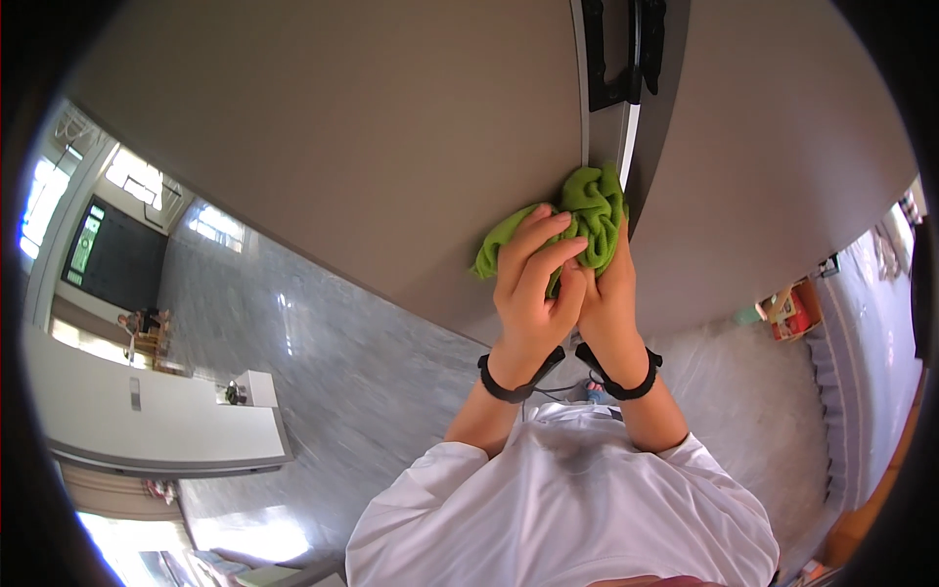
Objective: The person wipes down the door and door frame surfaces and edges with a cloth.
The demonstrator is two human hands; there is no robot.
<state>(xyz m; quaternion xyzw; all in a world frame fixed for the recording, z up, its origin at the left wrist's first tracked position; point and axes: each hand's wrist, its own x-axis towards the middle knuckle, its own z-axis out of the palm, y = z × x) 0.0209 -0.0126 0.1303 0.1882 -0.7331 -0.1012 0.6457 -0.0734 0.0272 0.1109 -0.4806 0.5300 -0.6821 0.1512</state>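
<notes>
A crumpled green cloth (594, 210) is bunched against the lower part of a door edge (606, 137), with one end trailing over the left panel. My left hand (536, 279) grips the cloth from the left, its fingers curled over the folds. Close beside it, my right hand (608, 289) holds the cloth's right side; most of its fingers are hidden behind the cloth and the door edge. Above both hands a black door handle and lock (618, 59) sits on the edge. The wide taupe door face (372, 127) spreads to the left, and another taupe face (782, 147) to the right.
Grey glossy floor (333, 333) lies to the left and below. A white cabinet (166, 421) stands at the left, near a dark door (115, 252). On the right are a bed with a pale blue cover (851, 372) and a red box of items (797, 311).
</notes>
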